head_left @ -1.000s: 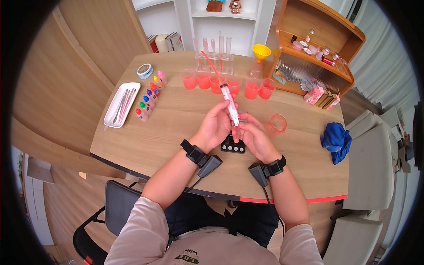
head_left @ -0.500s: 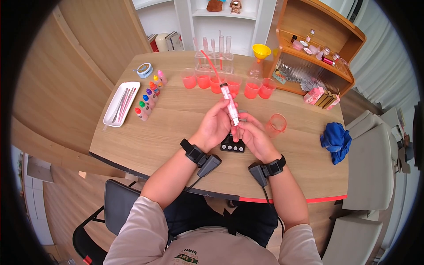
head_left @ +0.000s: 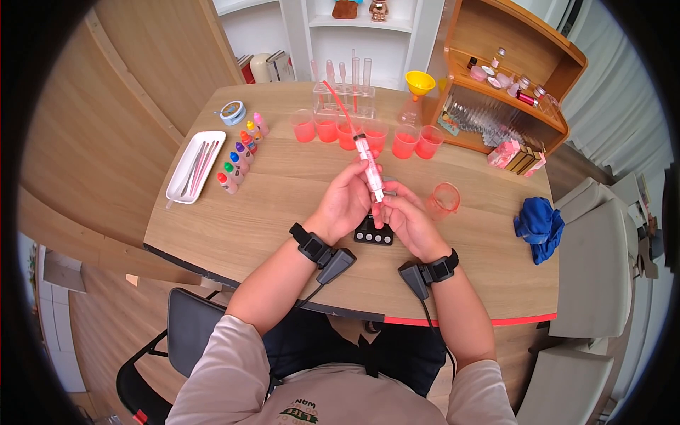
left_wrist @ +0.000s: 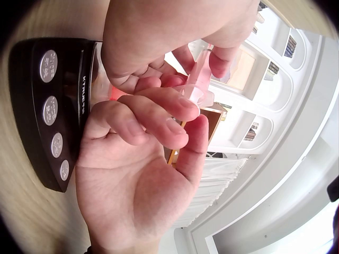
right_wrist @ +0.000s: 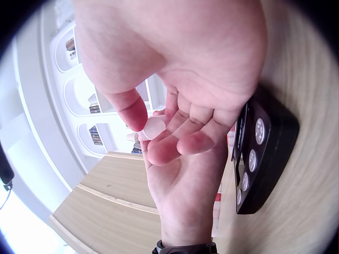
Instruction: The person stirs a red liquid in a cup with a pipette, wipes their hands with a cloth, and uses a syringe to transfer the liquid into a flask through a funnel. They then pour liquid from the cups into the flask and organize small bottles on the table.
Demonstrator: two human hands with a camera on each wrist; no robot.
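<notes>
syringe: pink-filled syringe point(head_left: 370, 170) held over mid-table, tilted, plunger end up and away from the person, red plunger rod sticking out toward the rack; tip down between both hands
left hand: left hand point(head_left: 345, 202) wrapped round the syringe barrel, fingers curled on it, thumb side up
right hand: right hand point(head_left: 409, 218) just beside the left, fingertips pinching the lower end of the syringe; thumb and forefinger close on a small clear-pink piece point(right_wrist: 153, 127) in the right wrist view
scale: black device with four round silver buttons point(head_left: 374, 232) flat on the table point(head_left: 269, 212) directly under the hands, partly hidden by them
beaker: small clear cup with pink tint point(head_left: 445, 197) just right of the right hand, upright
cups: row of cups with red liquid point(head_left: 368, 134) beyond the hands, in front of test tube rack point(head_left: 343, 95)
dropper bottles: coloured-cap bottles point(head_left: 239, 156) in a row left of the hands, beside white tray point(head_left: 195, 167)
cloth: blue cloth point(head_left: 538, 225) at right table edge, well apart
</notes>
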